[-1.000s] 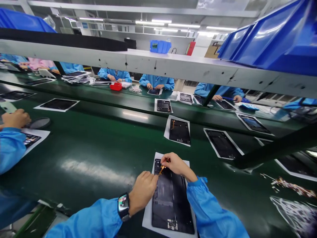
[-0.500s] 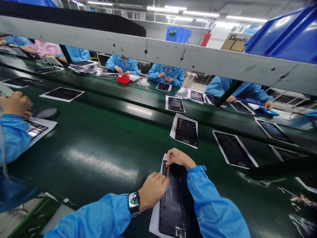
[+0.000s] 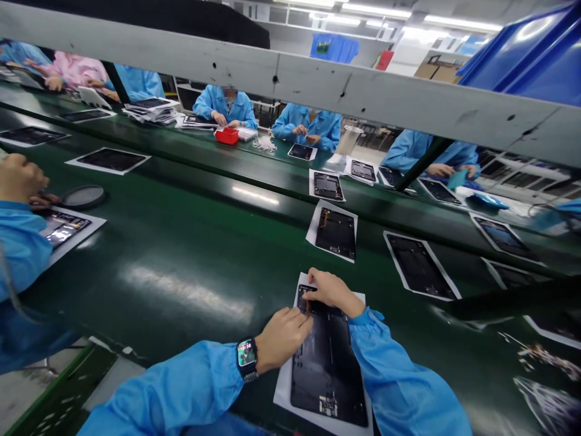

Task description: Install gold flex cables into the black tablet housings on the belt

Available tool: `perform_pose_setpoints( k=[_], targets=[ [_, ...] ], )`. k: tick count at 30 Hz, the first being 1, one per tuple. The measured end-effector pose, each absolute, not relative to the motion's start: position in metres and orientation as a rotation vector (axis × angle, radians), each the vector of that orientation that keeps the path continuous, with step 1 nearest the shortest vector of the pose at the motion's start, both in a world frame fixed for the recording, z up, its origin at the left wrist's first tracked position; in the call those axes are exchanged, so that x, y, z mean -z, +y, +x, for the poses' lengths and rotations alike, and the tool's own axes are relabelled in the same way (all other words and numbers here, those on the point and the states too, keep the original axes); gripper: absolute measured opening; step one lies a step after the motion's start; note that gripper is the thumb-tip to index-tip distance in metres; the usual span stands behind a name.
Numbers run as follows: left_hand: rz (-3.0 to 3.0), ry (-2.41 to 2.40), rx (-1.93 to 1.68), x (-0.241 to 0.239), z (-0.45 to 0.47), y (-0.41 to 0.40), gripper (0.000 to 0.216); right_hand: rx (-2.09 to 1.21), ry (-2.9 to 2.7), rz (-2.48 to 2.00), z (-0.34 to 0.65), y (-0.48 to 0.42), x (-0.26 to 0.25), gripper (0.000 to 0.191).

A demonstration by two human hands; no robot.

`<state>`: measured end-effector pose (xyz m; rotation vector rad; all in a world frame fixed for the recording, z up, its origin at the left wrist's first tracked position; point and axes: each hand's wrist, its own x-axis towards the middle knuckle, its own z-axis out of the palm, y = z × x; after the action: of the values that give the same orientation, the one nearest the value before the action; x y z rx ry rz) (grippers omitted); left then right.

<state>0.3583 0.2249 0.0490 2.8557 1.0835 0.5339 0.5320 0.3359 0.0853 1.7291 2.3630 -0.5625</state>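
A black tablet housing (image 3: 324, 363) lies on a white sheet (image 3: 284, 387) right in front of me. Near its upper left corner runs a thin orange flex cable (image 3: 307, 307). My left hand (image 3: 284, 336), with a watch on the wrist, pinches the lower end of this cable above the housing. My right hand (image 3: 333, 292) reaches in from the right, fingers closed at the cable's upper end by the housing's top edge. Its fingertips partly cover that end.
More tablet housings on white sheets lie ahead, one (image 3: 336, 231) just beyond my hands and another (image 3: 421, 265) to the right. Loose small cables (image 3: 544, 357) and a clear bag (image 3: 547, 406) lie at right. A co-worker's hand (image 3: 20, 178) is at left. A grey beam (image 3: 290, 72) crosses above.
My right hand has spread over the cable's upper end, lower against the housing. My left hand has shifted slightly. The view has tilted a little; across the bench, a co-worker now holds a teal piece.
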Motion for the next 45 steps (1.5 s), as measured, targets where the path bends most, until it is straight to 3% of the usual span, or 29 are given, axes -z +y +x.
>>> perform_pose_setpoints(
  k=[13,18,24,45],
  targets=[
    [2.849,1.125,-0.711,-0.045,0.358,0.224,0.012,0.35,2.658,1.692,0.543,0.32,-0.076,0.026],
    [2.887,1.031,-0.819,-0.035,0.36,0.224,0.02,0.474,2.697,1.711,0.549,0.322,-0.07,0.028],
    [2.941,0.956,-0.769,-0.036,0.355,0.222,0.025,0.64,2.673,1.716,0.553,0.325,-0.072,0.031],
    [2.98,0.885,-0.571,-0.055,0.352,0.222,0.02,0.644,2.696,1.736,0.558,0.326,-0.069,0.037]
  ],
)
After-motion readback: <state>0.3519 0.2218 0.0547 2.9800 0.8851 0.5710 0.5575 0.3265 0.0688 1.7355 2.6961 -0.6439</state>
